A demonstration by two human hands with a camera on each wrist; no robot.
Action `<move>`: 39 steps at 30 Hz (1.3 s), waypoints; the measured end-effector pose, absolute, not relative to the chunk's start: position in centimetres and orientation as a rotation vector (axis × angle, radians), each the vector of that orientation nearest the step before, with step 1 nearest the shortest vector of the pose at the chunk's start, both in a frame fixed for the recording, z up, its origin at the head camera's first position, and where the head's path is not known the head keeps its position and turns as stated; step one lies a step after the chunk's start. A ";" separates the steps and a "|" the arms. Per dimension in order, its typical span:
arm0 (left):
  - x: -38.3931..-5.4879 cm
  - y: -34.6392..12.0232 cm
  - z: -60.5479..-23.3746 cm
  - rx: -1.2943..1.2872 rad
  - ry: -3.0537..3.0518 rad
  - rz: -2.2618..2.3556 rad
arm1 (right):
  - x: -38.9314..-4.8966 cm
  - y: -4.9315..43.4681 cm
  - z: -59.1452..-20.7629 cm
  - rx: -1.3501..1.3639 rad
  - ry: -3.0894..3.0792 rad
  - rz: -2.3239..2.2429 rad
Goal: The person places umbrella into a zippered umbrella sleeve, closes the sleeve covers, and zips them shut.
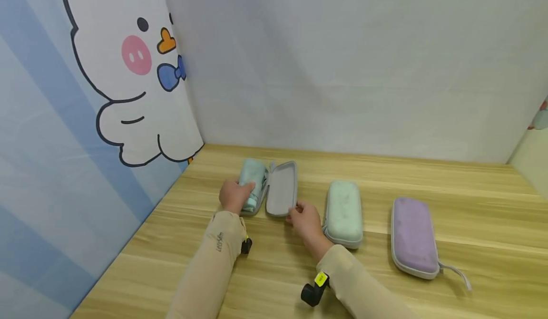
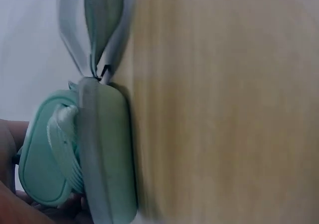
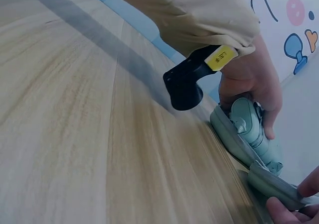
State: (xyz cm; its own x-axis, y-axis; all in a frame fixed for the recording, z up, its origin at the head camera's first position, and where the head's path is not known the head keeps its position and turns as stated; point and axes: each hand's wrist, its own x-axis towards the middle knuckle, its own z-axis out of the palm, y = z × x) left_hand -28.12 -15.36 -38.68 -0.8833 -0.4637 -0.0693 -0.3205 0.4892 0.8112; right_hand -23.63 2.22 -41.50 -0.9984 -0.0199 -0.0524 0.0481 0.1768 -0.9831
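Observation:
On the left of the table a pale green zip case (image 2: 112,154) lies spread, its grey-lined lid (image 1: 281,189) folded out to the right. A mint-green rounded object (image 2: 45,152) with a ribbed pale cord or strap (image 2: 64,139) against it sits in the case's left half; its kind is hidden by the hand. My left hand (image 1: 235,195) grips this object from the left, thumb across its top. At the lid's near right corner my right hand (image 1: 307,221) pinches the edge between thumb and fingers, as the right wrist view also shows.
A closed mint-green case (image 1: 344,212) lies right of my right hand. Farther right is a closed purple case (image 1: 414,236) with a grey wrist loop (image 1: 457,275). A pale curtain (image 1: 351,72) backs the wooden table (image 1: 274,271), and a blue cartoon-printed sheet (image 1: 98,176) borders its left.

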 end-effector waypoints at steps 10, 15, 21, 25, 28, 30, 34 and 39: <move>-28.3 -15.9 -39.1 0.594 -2.801 -0.910 | -23.5 2.1 -41.4 0.022 2.410 -1.966; -28.3 -16.3 -39.2 0.582 -2.829 -0.814 | -23.5 2.0 -41.3 0.015 2.426 -1.970; -27.9 -17.6 -39.6 0.516 -2.828 -1.254 | -23.7 1.4 -41.3 -0.018 2.388 -1.998; -27.9 -18.3 -39.6 0.508 -2.755 -1.490 | -23.6 0.6 -41.1 -0.124 2.380 -1.964; -27.9 -18.7 -39.8 0.534 -2.653 -1.666 | -23.5 -0.1 -41.2 -0.236 2.385 -1.928; -27.9 -18.9 -39.9 0.555 -2.598 -1.751 | -23.5 -0.6 -41.3 -0.313 2.395 -1.907; -27.9 -19.1 -39.9 0.582 -2.528 -1.867 | -23.6 -1.4 -41.7 -0.453 2.454 -1.843; -27.9 -19.3 -39.6 0.569 -2.488 -1.958 | -23.5 -2.0 -42.0 -0.617 2.571 -1.662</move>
State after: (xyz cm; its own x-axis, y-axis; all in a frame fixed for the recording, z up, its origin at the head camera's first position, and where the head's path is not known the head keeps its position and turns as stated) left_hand -27.89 -19.31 -39.60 -0.9346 -0.2278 -0.2731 -0.3190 0.1974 0.9270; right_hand -23.45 -2.02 -41.98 -0.9217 -0.3354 0.1950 -0.3156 0.3555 -0.8798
